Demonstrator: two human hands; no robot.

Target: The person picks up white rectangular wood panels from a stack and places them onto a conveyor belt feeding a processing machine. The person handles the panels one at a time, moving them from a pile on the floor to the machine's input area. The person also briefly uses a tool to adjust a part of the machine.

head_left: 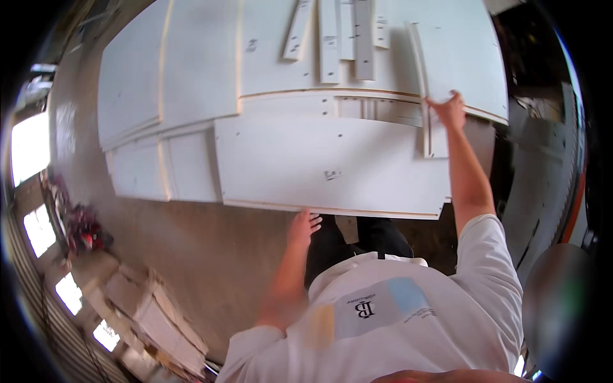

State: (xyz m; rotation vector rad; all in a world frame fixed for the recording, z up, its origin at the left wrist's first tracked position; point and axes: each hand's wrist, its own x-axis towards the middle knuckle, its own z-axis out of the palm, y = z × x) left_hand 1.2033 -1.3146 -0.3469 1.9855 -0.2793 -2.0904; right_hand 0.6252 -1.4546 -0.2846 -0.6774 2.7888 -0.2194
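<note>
The large white panel (pixel 332 166) looks like laminated board — smooth, matt white on its face, with a raw pale-wood line along its near edge. The narrow white strips (pixel 348 38) lying further back share the same flat, dull coating, dotted with small drilled holes. The right hand (pixel 450 110) rests on a thin white strip (pixel 426 121) of like finish. The floor (pixel 211 249) is dusty, rough brownish concrete. The person's shirt (pixel 408 319) is soft white cloth — matt, with a printed patch
</note>
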